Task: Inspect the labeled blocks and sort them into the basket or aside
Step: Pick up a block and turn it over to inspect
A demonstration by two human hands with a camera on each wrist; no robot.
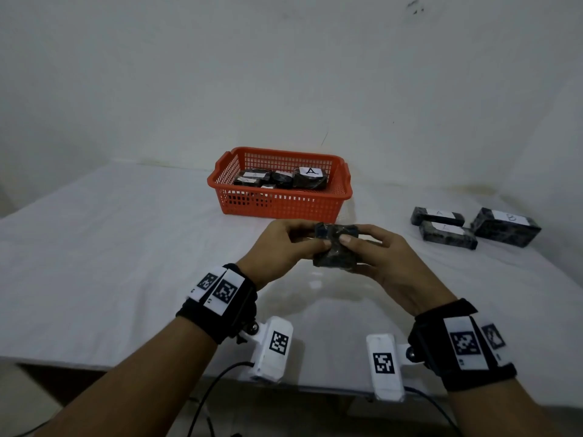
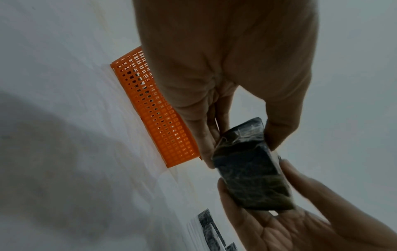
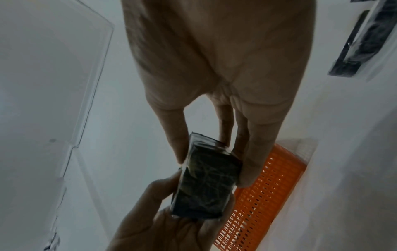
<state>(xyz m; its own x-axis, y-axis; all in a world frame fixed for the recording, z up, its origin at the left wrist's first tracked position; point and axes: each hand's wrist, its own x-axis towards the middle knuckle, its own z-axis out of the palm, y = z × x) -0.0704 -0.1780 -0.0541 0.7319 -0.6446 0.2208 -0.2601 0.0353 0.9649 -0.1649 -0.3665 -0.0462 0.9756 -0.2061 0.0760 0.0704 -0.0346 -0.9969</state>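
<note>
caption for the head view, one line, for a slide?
Both hands, left hand and right hand, hold a dark wrapped block before the orange basket; three blocks lie aside.

One orange plastic mesh basket (image 1: pixel 280 203). One dark wrapped block (image 1: pixel 336 247) in the two hands. Three dark labelled blocks (image 1: pixel 437 216) aside on the table. Blocks inside the basket: count unclear.

We see dim, flat, bluish light with a soft glare patch on the white cloth-covered table (image 1: pixel 126 247). Both wrist views are soft and smeared, edges bent, with a broad grey shadow at the left wrist view's left.
</note>
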